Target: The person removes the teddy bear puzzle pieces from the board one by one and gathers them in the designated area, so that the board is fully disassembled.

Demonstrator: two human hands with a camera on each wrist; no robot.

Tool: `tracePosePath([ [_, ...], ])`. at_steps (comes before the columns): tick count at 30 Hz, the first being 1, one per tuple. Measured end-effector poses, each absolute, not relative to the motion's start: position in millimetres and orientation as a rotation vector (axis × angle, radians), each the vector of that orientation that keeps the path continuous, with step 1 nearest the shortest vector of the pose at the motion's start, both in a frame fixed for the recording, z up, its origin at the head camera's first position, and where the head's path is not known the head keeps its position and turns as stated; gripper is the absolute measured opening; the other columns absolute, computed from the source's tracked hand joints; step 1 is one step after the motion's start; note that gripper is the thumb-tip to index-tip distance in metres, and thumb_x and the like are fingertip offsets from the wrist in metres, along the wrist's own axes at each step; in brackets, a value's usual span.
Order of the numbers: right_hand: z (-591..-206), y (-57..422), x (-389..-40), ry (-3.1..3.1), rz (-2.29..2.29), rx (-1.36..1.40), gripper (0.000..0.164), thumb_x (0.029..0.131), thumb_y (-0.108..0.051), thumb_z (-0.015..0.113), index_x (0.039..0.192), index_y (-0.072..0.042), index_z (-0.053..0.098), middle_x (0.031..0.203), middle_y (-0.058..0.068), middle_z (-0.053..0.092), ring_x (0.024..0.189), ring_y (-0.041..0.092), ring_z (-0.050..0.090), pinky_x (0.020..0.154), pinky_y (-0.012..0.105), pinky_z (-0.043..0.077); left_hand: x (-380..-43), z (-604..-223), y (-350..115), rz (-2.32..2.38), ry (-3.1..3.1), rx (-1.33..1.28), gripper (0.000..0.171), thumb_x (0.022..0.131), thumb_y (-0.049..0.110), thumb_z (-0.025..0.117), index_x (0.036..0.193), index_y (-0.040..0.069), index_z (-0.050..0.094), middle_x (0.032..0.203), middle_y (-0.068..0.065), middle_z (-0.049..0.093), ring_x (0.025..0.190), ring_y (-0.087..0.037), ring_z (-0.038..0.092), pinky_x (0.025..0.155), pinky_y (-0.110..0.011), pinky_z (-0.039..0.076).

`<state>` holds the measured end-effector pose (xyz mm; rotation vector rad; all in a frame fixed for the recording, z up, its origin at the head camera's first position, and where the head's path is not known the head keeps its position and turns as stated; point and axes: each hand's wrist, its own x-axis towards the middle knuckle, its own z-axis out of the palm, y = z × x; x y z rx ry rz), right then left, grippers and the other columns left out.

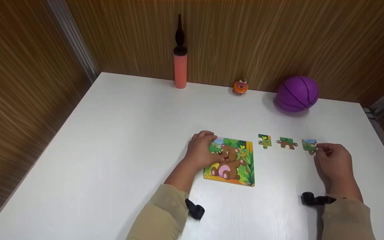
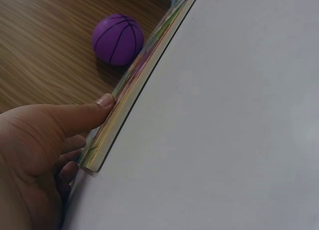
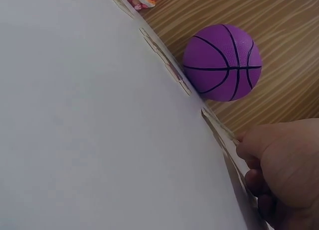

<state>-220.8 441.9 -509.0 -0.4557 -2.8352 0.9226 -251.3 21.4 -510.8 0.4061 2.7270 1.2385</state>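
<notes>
A square jigsaw puzzle (image 1: 242, 173) with a brown bear on it lies on the white table. My left hand (image 1: 200, 150) grips it by its left side, thumb over the picture and fingers along the edge; the left wrist view shows the thumb (image 2: 94, 113) on its top. At the right, my right hand (image 1: 337, 161) pinches a puzzle piece (image 1: 309, 145) by its right side between thumb and forefinger. Two more loose pieces lie in a row between the hands: a brown and green piece (image 1: 287, 143) and a green and yellow piece (image 1: 264, 140).
Along the back of the table (image 1: 95, 150) stand a pink pump (image 1: 180, 71) with a black nozzle, a small toy figure (image 1: 240, 87) with an orange ring, and a purple toy basketball (image 1: 297, 94). Wood-grain panels (image 1: 228, 40) rise behind them.
</notes>
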Motion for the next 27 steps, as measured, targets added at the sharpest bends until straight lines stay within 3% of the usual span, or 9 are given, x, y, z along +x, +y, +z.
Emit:
tracePosePath([
  [14, -510, 445, -222, -2.845, 0.935, -0.508, 0.04, 0.105, -0.011, 0.048, 0.132, 0.012, 0.065, 0.12, 0.029, 0.057, 0.102, 0.035, 0.053, 0.076, 0.038, 0.043, -250, -510, 22, 1.249, 2.721, 0.388, 0.079, 0.078, 0.033, 0.096, 0.145, 0.004, 0.063, 0.151, -0.007, 0.052, 0.139, -0.028, 0.046, 0.117, -0.041, 0.038],
  [21, -506, 442, -221, -2.826, 1.01, -0.603, 0.045, 0.103, -0.017, 0.051, 0.138, 0.01, 0.062, 0.131, 0.031, 0.055, 0.113, 0.039, 0.052, 0.085, 0.043, 0.046, -251, -512, 22, 1.252, 2.719, 0.374, 0.079, 0.079, 0.034, 0.095, 0.145, 0.005, 0.063, 0.15, -0.006, 0.052, 0.139, -0.027, 0.045, 0.117, -0.04, 0.038],
  [27, -500, 432, -218, -2.74, 1.089, -0.7, 0.047, 0.104, -0.021, 0.052, 0.144, 0.003, 0.061, 0.141, 0.026, 0.053, 0.114, 0.031, 0.051, 0.082, 0.034, 0.046, -252, -513, 22, 1.238, 2.729, 0.38, 0.077, 0.079, 0.035, 0.094, 0.144, 0.006, 0.064, 0.15, -0.006, 0.052, 0.14, -0.027, 0.045, 0.117, -0.041, 0.038],
])
